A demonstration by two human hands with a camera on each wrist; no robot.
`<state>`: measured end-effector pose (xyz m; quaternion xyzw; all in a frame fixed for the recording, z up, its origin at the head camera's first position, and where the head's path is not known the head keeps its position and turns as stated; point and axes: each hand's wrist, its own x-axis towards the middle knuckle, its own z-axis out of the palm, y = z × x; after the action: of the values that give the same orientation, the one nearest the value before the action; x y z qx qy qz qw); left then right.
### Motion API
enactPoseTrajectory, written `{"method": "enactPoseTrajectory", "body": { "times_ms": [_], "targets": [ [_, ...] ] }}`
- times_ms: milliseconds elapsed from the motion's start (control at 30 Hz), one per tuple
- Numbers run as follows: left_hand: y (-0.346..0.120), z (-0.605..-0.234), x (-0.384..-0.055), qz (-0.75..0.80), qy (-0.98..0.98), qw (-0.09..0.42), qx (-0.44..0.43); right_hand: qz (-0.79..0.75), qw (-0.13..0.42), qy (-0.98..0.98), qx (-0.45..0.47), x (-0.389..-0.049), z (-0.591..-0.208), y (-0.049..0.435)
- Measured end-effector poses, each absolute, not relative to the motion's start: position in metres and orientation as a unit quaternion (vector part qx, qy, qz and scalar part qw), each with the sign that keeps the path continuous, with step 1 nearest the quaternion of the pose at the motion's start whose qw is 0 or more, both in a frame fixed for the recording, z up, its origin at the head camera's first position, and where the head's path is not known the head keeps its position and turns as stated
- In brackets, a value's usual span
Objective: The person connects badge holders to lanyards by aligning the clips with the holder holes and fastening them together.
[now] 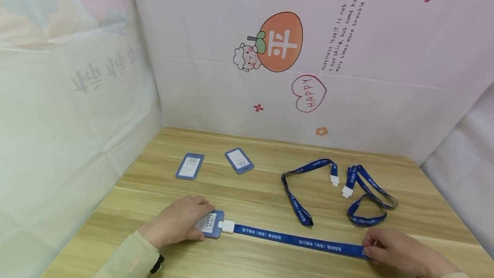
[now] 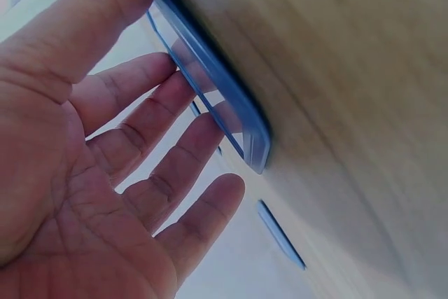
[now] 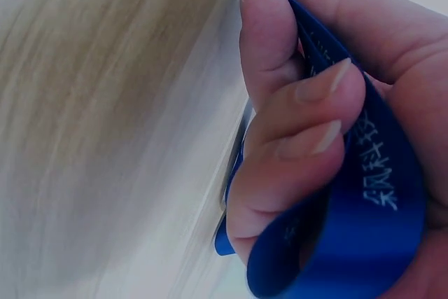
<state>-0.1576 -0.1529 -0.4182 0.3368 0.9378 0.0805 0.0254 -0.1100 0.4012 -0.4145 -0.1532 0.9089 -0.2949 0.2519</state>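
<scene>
My left hand (image 1: 180, 223) grips a blue ID card holder (image 1: 216, 223) low over the wooden table, with thumb and fingers at opposite edges. In the left wrist view the thumb is at the top and the fingertips (image 2: 206, 131) meet the holder's clear face. A white clip (image 1: 228, 226) joins the holder's slotted end to a blue lanyard (image 1: 285, 238) with white lettering. The strap runs straight to the right, where my right hand (image 1: 399, 250) pinches its far end between thumb and forefinger. In the right wrist view the strap's looped end (image 3: 378, 243) curves through the palm, round the curled fingers.
Two more blue card holders (image 1: 190, 166) (image 1: 239, 160) lie flat at the back left. At the right, behind the stretched strap, are two loose blue lanyards (image 1: 291, 194) (image 1: 366, 219) with white clips. White printed cloth (image 1: 216, 93) walls the table's back and sides.
</scene>
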Motion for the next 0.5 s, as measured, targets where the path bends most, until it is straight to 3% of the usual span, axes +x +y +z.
{"method": "enactPoseTrajectory", "body": {
  "times_ms": [500],
  "targets": [
    [-0.152,-0.417,-0.156,0.077,0.938,0.025,0.337,-0.259,0.206,0.927,-0.178,-0.105,-0.412,0.416]
  ]
}}
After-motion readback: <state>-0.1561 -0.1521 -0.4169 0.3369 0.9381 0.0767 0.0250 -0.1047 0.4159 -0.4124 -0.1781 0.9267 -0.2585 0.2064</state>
